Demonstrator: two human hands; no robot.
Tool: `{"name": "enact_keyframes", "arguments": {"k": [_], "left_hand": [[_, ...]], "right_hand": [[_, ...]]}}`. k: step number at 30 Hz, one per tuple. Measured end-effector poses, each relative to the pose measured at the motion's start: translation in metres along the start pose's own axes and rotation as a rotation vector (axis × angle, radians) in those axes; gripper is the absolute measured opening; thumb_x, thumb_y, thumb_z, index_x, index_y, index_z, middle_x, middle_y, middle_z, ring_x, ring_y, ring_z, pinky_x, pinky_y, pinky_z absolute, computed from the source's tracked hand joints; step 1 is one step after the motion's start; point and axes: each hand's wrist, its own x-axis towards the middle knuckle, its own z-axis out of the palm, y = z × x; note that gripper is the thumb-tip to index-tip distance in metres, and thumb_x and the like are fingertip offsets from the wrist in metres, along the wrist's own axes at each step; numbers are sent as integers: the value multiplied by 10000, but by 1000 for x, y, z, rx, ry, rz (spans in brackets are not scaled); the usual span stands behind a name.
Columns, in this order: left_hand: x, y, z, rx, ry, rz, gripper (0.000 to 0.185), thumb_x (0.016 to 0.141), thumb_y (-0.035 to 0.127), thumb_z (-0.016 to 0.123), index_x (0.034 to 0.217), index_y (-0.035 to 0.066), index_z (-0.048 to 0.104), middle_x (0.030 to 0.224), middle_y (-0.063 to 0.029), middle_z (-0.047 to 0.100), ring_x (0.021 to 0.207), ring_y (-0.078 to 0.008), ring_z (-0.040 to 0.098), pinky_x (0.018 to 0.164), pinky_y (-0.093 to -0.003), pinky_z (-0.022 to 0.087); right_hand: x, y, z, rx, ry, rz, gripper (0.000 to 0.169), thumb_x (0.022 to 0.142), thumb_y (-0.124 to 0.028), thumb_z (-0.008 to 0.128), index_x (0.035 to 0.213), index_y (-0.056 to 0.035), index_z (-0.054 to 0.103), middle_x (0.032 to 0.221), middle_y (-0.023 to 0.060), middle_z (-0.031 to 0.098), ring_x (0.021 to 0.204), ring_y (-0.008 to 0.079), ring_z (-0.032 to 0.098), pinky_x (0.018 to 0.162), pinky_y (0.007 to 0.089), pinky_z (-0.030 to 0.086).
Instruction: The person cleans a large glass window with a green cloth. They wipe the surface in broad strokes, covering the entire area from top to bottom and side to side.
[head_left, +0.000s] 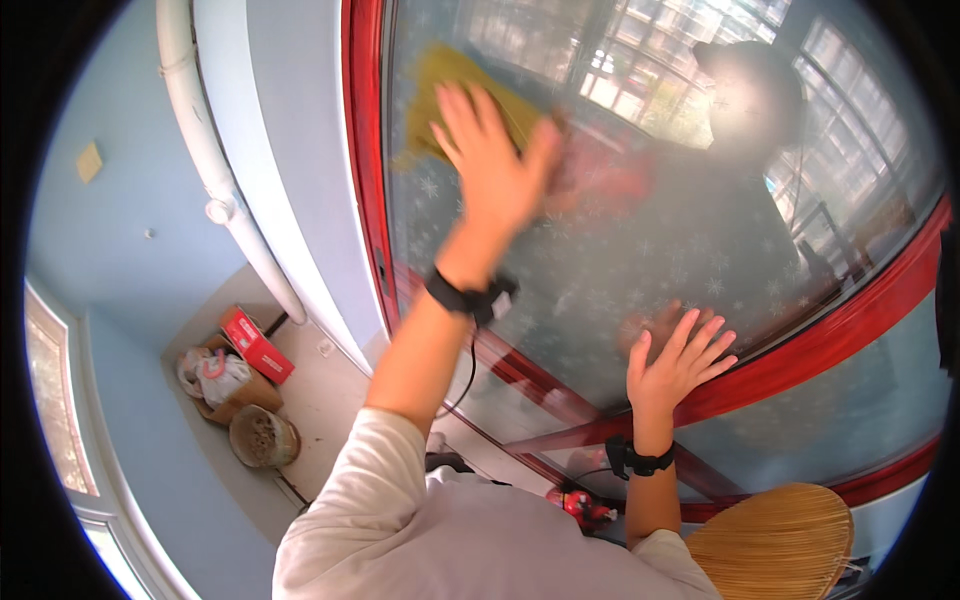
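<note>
My left hand (491, 161), a little blurred, lies flat with spread fingers over a yellow cloth (427, 97), holding it against a glass pane (600, 277). White snowflake patterns dot the pane, and a red frame (365, 187) borders it. Lower right, my right hand (667, 367) has its fingers apart at the lower part of the glass, near the bottom red rail (817, 352). Nothing is in it. Both wrists wear black straps. The glass reflects a person's dark outline and bright windows.
A white pipe (202, 150) runs down the blue wall on the left. Below stand a cardboard box (232, 397) with plastic bags, a red box (256, 345) and a bucket (262, 436). A woven fan-like object (780, 544) and a red item (577, 506) are at lower right.
</note>
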Motion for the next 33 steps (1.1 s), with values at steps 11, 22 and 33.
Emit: {"name": "enact_keyframes", "arguments": {"k": [11,22,33], "left_hand": [[71,3,-16,-47,12,167,844,989,457,599,1535,-100,277,1642,-353,159,1517,-459,241,1229,-470,228],[-156,-39,-1,-105,-298,49,726,875,493,634,1397,0,527,1520,-308,391,1473,-501,256,1165,-749,27],[-25,117,-10,-356,-467,561,397,779,297,654,1141,145,707,1363,-80,608,1258,-337,547,1109,-497,400]], "right_hand": [[-5,4,7,-26,39,17,708,905,-396,626,1515,-66,485,1662,241,271,1534,515,178,1191,712,62],[-4,2,7,-61,66,9,729,935,-419,573,1543,-42,431,1669,260,234,1535,527,157,1176,732,83],[-17,16,9,-72,38,22,868,951,-457,586,1580,60,285,1667,260,237,1549,511,113,1199,691,38]]}}
